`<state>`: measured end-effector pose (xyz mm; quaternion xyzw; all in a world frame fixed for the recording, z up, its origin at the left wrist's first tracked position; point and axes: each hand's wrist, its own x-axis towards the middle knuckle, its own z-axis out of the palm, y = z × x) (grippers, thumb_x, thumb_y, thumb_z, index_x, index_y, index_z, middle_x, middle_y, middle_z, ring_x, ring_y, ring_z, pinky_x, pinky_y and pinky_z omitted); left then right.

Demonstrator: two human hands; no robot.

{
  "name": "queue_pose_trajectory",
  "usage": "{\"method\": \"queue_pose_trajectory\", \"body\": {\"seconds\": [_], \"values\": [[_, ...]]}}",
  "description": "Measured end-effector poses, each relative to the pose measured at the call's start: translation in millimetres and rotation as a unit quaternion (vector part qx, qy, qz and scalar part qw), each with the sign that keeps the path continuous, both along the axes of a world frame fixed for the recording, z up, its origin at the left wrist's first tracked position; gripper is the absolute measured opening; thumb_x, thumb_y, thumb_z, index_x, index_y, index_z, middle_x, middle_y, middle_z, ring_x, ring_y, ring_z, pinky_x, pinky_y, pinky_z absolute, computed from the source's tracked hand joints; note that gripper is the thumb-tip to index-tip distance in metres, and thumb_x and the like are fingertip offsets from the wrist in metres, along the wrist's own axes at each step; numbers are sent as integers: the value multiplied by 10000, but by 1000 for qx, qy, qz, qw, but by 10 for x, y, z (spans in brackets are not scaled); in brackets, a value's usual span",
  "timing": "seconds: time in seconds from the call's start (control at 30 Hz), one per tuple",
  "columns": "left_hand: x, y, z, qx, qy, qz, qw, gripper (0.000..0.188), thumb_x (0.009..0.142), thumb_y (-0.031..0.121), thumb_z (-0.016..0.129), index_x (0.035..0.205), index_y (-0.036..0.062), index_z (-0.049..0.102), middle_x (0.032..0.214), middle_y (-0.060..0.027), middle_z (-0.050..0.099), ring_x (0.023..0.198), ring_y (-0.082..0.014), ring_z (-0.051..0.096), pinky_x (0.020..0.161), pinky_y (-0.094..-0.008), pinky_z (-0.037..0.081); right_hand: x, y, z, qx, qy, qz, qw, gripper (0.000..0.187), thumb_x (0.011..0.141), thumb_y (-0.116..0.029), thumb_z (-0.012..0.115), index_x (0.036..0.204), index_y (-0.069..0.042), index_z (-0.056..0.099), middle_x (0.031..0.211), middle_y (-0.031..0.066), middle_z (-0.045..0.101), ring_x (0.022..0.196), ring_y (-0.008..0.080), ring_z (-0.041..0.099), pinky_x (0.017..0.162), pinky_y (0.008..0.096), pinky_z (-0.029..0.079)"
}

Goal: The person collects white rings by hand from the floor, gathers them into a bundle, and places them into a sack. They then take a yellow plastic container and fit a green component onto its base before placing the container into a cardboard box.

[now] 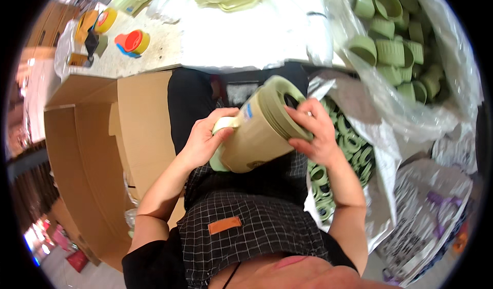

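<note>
The right hand [316, 130] has its fingers curled over the green ring lid [287, 109] at the mouth of a cream jug [259, 132], thumb and fingertips gripping its rim. The left hand [205, 140] is closed around the jug's handle [226, 123], steadying the body, which lies tilted above the person's lap, mouth toward the upper right. The step in hand looks like seating or turning the lid on the jug; I cannot tell whether it is fully home. The next move likely calls for a firm counter-hold on the handle while the right hand twists or presses the ring square to the mouth. Just right lies a sack [354, 150] of green rings; a clear bag [400, 47] of green cups sits beyond, and an open carton [97, 150] stands left.
</note>
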<state>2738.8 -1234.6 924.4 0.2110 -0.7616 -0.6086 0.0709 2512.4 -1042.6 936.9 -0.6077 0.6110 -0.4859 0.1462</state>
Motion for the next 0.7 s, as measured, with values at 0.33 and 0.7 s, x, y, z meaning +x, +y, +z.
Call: {"method": "queue_pose_trajectory", "body": {"seconds": [0.33, 0.7], "values": [[193, -9, -82, 26, 24, -13, 999, 346, 950, 249, 615, 1250, 81, 574, 1012, -137, 702, 913, -283, 695, 796, -348, 538, 288, 58, 92, 49, -21, 0, 999, 650, 833, -462, 723, 1272, 7, 621, 925, 71, 473, 787, 185, 480, 669, 288, 413], [281, 317, 34, -172, -17, -43, 984, 499, 887, 249, 670, 1310, 52, 492, 1325, -200, 562, 889, -363, 678, 739, -399, 557, 428, -107, 347, 219, -35, -121, 968, 531, 886, -328, 652, 1276, 25, 582, 872, 95, 502, 807, 220, 505, 760, 331, 446]]}}
